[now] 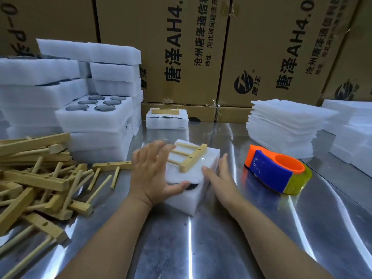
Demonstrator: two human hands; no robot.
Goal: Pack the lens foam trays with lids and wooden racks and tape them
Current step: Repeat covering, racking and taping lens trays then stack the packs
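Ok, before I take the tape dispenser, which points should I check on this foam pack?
1. Wooden rack lies on the foam pack: ok.
2. Left hand presses the pack from above: ok.
3. Right hand flat against the pack's side, holding nothing: ok.
4. Tape dispenser on the steel table, right of the pack: ok.
5. Lid flush: cannot tell; something dark shows under its front edge.

Shiny steel bench (221, 238), layout:
Ctr: white foam tray block (187, 200) w/ pale wooden rack (193, 159) on top. L: wooden rack pile (40, 178), foam tray stacks (94, 121) behind. R: orange-blue tape dispenser (275, 172), thin foam lid stack (285, 125) behind. Rear: brown cartons (181, 47).
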